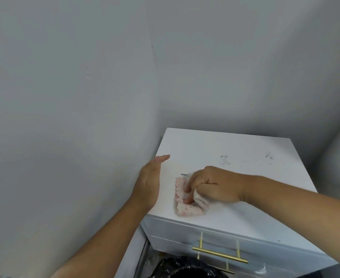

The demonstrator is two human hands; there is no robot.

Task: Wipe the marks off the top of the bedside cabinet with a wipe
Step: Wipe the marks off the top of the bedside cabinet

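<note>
The white bedside cabinet stands in a wall corner, its top facing me. My right hand is closed on a crumpled white wipe with pink spots and presses it onto the front left part of the top. A short dark mark shows just beyond the wipe. Further back sit a dark scribble and a fainter smudge to its right. My left hand lies flat with fingers straight along the cabinet's left edge, holding nothing.
Grey walls close in on the left and behind the cabinet. A drawer front with a brass bar handle faces me below the top. A bin lined with a black plastic bag stands on the floor in front.
</note>
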